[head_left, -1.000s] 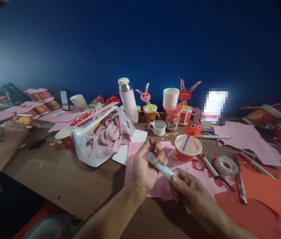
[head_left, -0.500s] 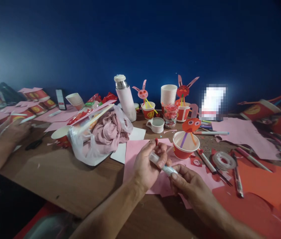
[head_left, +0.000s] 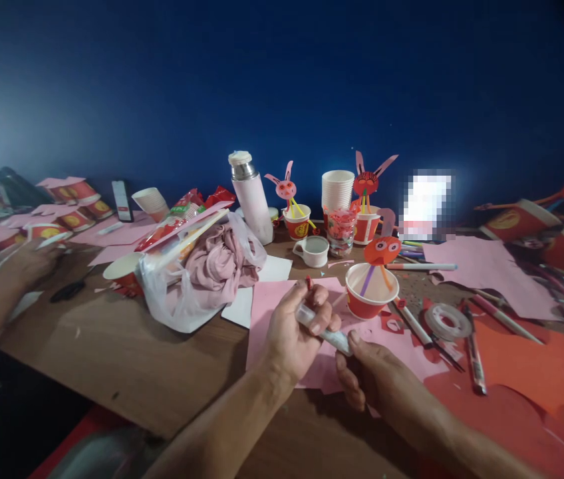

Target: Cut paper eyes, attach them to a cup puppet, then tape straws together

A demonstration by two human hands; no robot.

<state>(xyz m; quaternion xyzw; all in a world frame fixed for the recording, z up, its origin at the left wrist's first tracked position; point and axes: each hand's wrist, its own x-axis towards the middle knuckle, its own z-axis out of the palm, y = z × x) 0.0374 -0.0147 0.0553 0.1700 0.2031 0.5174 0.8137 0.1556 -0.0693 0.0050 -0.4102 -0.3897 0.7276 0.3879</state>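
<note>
I curl my left hand (head_left: 289,336) around the tube (head_left: 336,339), a red scrap (head_left: 309,283) at its fingertips; my right hand (head_left: 379,372), loosely curled, pinches the lower end. The tube is above pink paper (head_left: 263,313), the cup (head_left: 364,309) at its one o'clock.

Open tabletop (head_left: 152,372) stretches left of the pink paper (head_left: 262,332); beyond it, 1 plastic bag (head_left: 177,299) and 1 tall flask (head_left: 255,206) block the way back, while 1 paper bowl (head_left: 369,293) obstructs the space ahead.
</note>
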